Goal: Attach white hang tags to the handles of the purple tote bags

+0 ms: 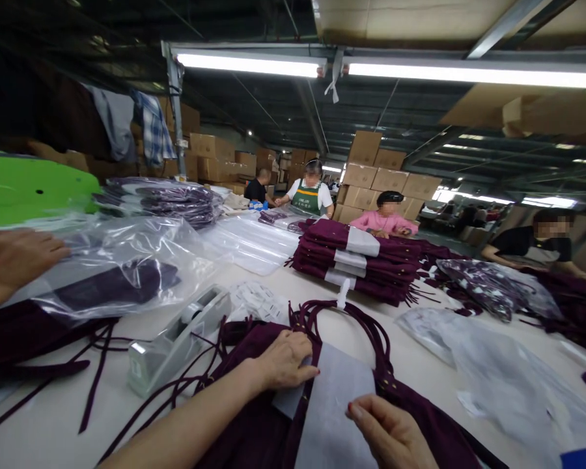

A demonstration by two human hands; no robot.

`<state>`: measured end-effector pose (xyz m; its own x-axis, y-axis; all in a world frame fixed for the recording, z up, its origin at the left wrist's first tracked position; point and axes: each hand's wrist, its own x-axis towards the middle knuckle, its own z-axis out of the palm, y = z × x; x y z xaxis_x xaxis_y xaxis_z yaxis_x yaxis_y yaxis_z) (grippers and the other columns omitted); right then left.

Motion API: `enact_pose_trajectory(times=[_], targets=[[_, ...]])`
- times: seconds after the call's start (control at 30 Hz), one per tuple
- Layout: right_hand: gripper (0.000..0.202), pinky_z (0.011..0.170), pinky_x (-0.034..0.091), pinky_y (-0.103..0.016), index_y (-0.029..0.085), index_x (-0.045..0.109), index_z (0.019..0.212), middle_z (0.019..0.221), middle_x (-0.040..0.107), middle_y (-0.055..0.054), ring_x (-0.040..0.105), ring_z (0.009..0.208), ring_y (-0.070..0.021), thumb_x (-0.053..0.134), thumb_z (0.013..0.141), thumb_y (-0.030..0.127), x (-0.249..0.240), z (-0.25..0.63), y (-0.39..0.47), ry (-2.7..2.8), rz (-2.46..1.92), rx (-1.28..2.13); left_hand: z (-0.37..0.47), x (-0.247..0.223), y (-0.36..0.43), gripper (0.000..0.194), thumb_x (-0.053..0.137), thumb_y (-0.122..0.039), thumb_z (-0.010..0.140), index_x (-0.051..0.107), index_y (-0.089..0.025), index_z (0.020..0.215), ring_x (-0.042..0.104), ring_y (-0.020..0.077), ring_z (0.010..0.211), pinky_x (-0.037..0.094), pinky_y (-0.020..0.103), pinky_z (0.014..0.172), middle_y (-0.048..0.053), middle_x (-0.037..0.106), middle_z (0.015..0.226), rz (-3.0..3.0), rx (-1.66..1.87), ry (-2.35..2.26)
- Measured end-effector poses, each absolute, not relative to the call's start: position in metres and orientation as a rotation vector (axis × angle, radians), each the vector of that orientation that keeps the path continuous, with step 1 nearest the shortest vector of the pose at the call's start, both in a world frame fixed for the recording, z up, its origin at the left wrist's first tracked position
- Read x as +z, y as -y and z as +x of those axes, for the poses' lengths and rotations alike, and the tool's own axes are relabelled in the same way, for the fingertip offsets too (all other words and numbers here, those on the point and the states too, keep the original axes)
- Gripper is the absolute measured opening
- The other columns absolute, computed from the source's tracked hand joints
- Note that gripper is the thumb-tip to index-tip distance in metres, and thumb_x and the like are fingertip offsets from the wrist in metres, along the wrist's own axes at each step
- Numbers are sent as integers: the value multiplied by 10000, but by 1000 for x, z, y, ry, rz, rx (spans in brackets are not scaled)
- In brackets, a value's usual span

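In front of me lies a folded dark purple garment [244, 417] with thin straps, a white plastic tie around the gathered straps at its top. A pale grey paper band [334, 397] runs lengthwise over its middle. My left hand [286, 361] presses on the garment left of the band, its fingers curled into the fabric and its thumb at the band's edge. Over the band's right side, my right hand [390, 430] pinches with thumb and forefinger; what is between them is too small to tell. A tape dispenser [176, 339] stands left of the garment.
Behind the garment rises a stack of banded purple garments [356, 260]. Clear plastic bags [254, 241] lie further back, more plastic [498, 365] to the right. At left, another person's hand [19, 260] touches a bagged garment [112, 286]. Several people work around the table.
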<state>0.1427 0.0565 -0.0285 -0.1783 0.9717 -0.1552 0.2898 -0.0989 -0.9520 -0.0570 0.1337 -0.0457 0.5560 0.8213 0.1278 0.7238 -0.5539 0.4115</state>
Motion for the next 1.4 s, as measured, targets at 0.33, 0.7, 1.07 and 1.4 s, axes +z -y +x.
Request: enact_pose_trajectory(times=[0.33, 0.7, 1.07, 1.4], targets=[[240, 567, 344, -213, 172, 520, 592, 550, 480, 23, 442, 567, -106, 443, 790, 282, -39, 75, -157, 1747, -1555, 787, -88, -55, -116, 602, 458, -261, 803, 217, -164, 1345, 198, 283, 1322, 188, 490, 1087, 133, 257, 1426, 2541, 201, -1090], [231, 599, 333, -255, 166, 615, 689, 716, 645, -76, 568, 687, -181, 420, 805, 210, -64, 51, -172, 1814, -1844, 620, -71, -40, -174, 207, 395, -95, 721, 596, -115, 678, 553, 256, 870, 401, 386, 827, 150, 598, 790, 1858, 629, -1855], [230, 612, 334, -271, 184, 602, 716, 781, 665, -84, 592, 749, -206, 406, 818, 248, -64, 47, -169, 1827, -1931, 561, -65, -54, -191, 183, 435, -13, 462, 363, -163, 385, 298, 75, 413, 232, 231, 446, -72, 273, 372, 1216, 864, -1535], [221, 585, 333, -277, 196, 586, 755, 788, 656, -80, 596, 779, -223, 427, 824, 331, -66, 38, -170, 1769, -2119, 485, -79, -67, -198, 211, 483, 4, 466, 609, -111, 590, 430, 55, 437, 302, 183, 438, -41, 533, 468, 1040, 864, -1276]])
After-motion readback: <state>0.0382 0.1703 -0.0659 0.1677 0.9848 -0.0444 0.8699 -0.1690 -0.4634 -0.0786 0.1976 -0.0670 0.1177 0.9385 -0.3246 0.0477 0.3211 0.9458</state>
